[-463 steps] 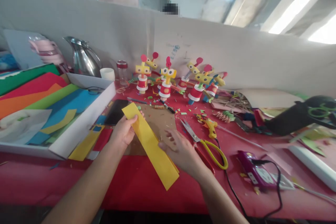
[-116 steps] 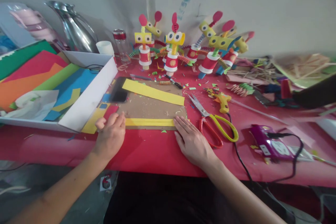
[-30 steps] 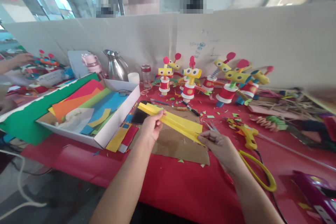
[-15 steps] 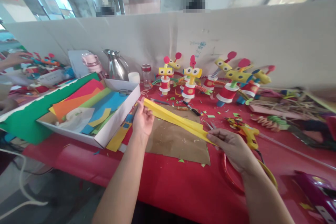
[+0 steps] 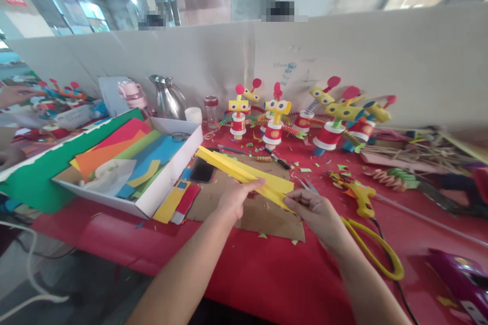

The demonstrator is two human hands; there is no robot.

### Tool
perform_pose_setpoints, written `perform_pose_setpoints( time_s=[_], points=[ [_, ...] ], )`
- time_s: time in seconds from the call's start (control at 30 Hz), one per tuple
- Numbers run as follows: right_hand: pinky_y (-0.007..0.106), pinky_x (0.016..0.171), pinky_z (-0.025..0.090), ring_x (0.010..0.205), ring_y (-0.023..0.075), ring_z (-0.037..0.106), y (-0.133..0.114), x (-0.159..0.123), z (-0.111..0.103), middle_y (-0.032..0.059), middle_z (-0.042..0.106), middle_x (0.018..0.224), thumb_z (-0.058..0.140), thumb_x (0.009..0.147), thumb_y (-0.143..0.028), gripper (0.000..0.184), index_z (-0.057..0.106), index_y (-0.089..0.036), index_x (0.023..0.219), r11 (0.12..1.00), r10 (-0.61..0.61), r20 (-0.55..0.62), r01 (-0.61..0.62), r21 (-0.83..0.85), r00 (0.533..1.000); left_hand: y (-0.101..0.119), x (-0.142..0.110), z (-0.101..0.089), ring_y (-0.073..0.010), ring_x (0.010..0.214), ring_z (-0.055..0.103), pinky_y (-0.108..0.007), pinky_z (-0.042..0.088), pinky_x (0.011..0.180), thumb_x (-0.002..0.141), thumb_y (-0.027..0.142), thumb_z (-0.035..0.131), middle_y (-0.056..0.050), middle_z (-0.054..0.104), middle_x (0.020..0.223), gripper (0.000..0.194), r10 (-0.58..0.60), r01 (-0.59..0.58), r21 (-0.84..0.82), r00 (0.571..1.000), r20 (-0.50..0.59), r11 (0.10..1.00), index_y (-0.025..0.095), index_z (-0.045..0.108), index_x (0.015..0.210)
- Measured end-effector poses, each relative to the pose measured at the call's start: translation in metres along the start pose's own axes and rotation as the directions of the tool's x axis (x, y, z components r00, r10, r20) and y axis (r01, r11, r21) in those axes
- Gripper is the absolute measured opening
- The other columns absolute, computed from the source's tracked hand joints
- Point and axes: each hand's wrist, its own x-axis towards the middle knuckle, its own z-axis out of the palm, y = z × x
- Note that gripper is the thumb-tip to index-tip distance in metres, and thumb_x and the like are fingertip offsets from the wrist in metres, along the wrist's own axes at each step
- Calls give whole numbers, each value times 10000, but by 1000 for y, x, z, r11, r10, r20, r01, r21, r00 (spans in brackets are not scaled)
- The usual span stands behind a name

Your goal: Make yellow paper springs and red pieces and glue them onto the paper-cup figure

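A long folded strip of yellow paper (image 5: 221,164) slants over the brown work sheet (image 5: 244,216). Partway along it, my left hand (image 5: 234,198) pinches the strip with the thumb on top. My right hand (image 5: 312,210) pinches its near right end between thumb and fingertips. Another piece of yellow paper (image 5: 280,179) shows just behind the strip. Scissors blades (image 5: 308,186) stick out beyond my right hand, and a large yellow handle loop (image 5: 396,266) lies to the right of my forearm; what joins them is hidden under the hand and arm.
A white box (image 5: 143,205) of coloured paper sits left, beside a phone (image 5: 202,170). Several paper-cup figures (image 5: 272,132) stand at the back near a steel jug (image 5: 168,96). A yellow glue gun (image 5: 362,198) and a purple device (image 5: 459,279) lie right.
My left hand has slid from the strip's far left end toward my right hand, still pinching the paper. My right hand has shifted slightly left. The phone has come into view.
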Motion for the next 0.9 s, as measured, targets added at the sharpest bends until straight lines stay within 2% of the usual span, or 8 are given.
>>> perform_pose_setpoints(
  time_s=[0.17, 0.33, 0.5, 0.63, 0.77, 0.83, 0.9],
  points=[
    [236, 511, 385, 567, 115, 507, 0, -1, -15, 13, 625, 652, 761, 662, -537, 390, 688, -165, 755, 999, 9, -2, -10, -40, 1000, 26, 13, -21, -126, 539, 620, -215, 444, 471, 423, 161, 910, -77, 717, 713, 408, 18, -35, -111, 989, -146, 993, 90, 690, 759],
    [233, 502, 347, 533, 91, 448, -6, -3, -22, -10, 587, 628, 780, 653, -505, 363, 681, -168, 747, 1000, 21, 16, -21, -4, 1000, 44, 24, -41, -76, 496, 599, -167, 446, 463, 485, 110, 881, -20, 703, 657, 334, 49, -88, -182, 977, -210, 979, 113, 664, 739],
    [230, 512, 324, 546, 83, 439, -5, -5, -30, -10, 592, 659, 784, 668, -465, 322, 673, -171, 739, 999, 52, 33, -52, 9, 998, 53, 29, -55, -66, 494, 608, -146, 437, 448, 542, 93, 852, -2, 701, 651, 272, 82, -142, -223, 962, -259, 965, 128, 644, 715],
    [227, 497, 301, 515, 68, 402, -3, -6, -38, -28, 557, 629, 786, 677, -457, 322, 674, -168, 764, 997, 74, 58, -75, 19, 996, 57, 29, -60, -53, 476, 594, -142, 421, 444, 600, 111, 820, 10, 695, 644, 196, 103, -178, -228, 947, -304, 957, 134, 673, 728],
    [226, 492, 299, 513, 66, 403, -4, -6, -38, -28, 557, 624, 791, 676, -451, 325, 676, -162, 775, 997, 67, 66, -70, 41, 996, 60, 30, -61, -56, 493, 588, -161, 433, 483, 593, 120, 834, 5, 693, 662, 207, 111, -190, -218, 937, -331, 957, 141, 698, 748],
    [224, 485, 295, 508, 65, 401, -3, -5, -34, -27, 560, 617, 793, 672, -448, 322, 675, -161, 758, 996, 59, 39, -61, 59, 997, 60, 30, -58, -61, 570, 610, -165, 457, 539, 631, 183, 835, -8, 704, 739, 204, 142, -234, -259, 933, -330, 937, 156, 709, 790],
    [220, 482, 299, 509, 65, 409, -2, -2, -27, -26, 566, 620, 794, 668, -448, 319, 672, -165, 751, 994, 40, -15, -39, 106, 999, 55, 27, -50, -83, 697, 634, -184, 490, 619, 678, 322, 817, -26, 708, 869, 252, 179, -263, -326, 947, -266, 908, 184, 714, 861]
  ],
)
